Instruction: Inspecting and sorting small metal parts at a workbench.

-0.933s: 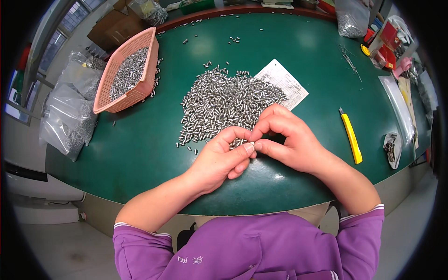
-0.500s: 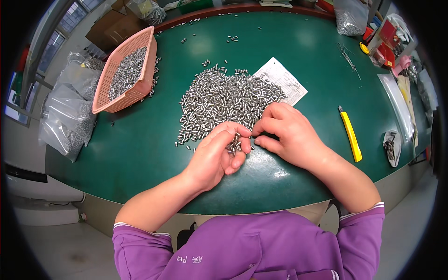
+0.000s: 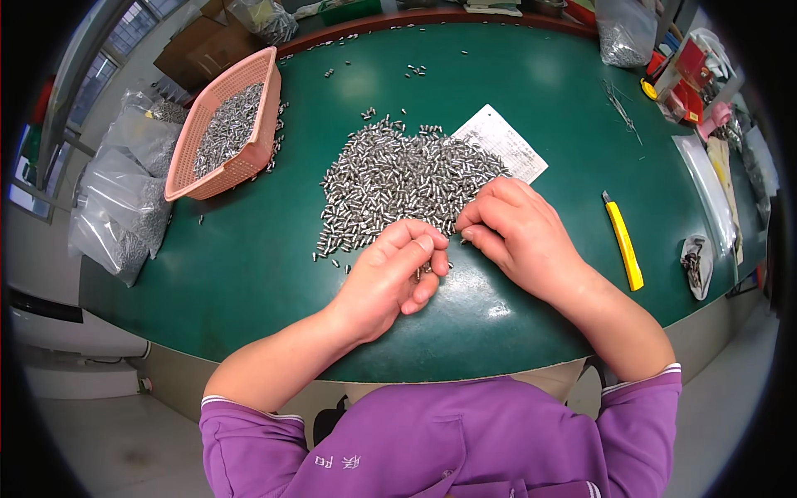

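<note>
A green worktop (image 3: 207, 290) carried most of the things, its curved near edge in front of the person. At its left stood a pink basket (image 3: 264, 137) partly filled with small metal pieces, with clear bags (image 3: 124, 199) of similar-looking contents beyond it. In the middle lay a broad pile of silver pieces (image 3: 398, 183), with a white sheet (image 3: 508, 148) at its far right side. The right hand (image 3: 516, 228) was at the pile's near right edge, thumb and fingertips drawn narrow; whether they gripped the tiny piece (image 3: 463, 241) showing there, I could not tell. The left hand (image 3: 390, 270), near but apart, was curled into a cup around a few loose pieces (image 3: 424, 270) glimpsed between its fingers. The step in hand looked like handling pieces singly out of a small lot. The next move seemed to call for a light, exact pinch on the right, with the left cupped snugly so nothing rolled out
</note>
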The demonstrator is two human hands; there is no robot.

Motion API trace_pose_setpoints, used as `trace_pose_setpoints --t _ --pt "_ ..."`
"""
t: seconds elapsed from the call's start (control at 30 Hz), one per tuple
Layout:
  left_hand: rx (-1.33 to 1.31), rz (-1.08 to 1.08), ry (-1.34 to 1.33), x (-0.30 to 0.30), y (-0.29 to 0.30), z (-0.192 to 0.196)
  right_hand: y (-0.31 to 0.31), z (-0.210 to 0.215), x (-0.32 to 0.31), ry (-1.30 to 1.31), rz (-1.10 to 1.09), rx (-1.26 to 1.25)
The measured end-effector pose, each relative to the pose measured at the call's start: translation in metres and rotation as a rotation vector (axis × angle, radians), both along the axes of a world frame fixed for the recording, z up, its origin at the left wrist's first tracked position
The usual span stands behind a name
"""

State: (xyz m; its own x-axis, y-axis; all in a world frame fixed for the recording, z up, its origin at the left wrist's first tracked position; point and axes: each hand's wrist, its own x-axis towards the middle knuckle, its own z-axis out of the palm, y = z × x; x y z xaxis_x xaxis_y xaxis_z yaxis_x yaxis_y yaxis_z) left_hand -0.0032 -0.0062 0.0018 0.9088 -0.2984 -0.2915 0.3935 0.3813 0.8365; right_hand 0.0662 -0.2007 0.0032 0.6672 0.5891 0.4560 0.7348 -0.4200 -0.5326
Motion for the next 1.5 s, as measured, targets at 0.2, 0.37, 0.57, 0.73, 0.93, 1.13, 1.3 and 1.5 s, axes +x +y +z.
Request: trace_pose_setpoints --t 0.2,0.37,0.57,0.73,0.93,1.13,1.3,1.5 --pt "-0.051 0.029 -0.011 0.001 0.001 -0.003 -0.006 -0.001 0.003 -0.005 0.069 -0.12" --pt "-0.086 0.003 0.021 0.0 0.001 -0.004 -0.004 -0.001 0.002 0.078 0.04 -0.078" --pt "-0.068 -0.094 0.022 -0.003 0.0 0.001 0.003 0.006 -0.002 0.191 0.256 0.201" --pt "-0.051 -0.104 0.038 -0.002 -0.002 0.002 0.002 0.006 -0.004 0.147 0.226 0.185" --pt "-0.09 -0.07 0.06 0.0 0.001 -0.001 -0.012 0.013 0.007 -0.043 0.055 -0.003" --pt "-0.189 -0.093 0.082 0.001 0.004 0.001 -0.022 0.015 0.013 -0.102 0.202 -0.162" --pt "-0.225 -0.105 0.068 0.001 0.004 0.001 -0.029 0.02 0.014 -0.104 0.236 -0.304" --pt "-0.239 -0.079 0.072 0.001 0.007 0.0 -0.046 0.035 0.02 -0.005 0.178 -0.384"
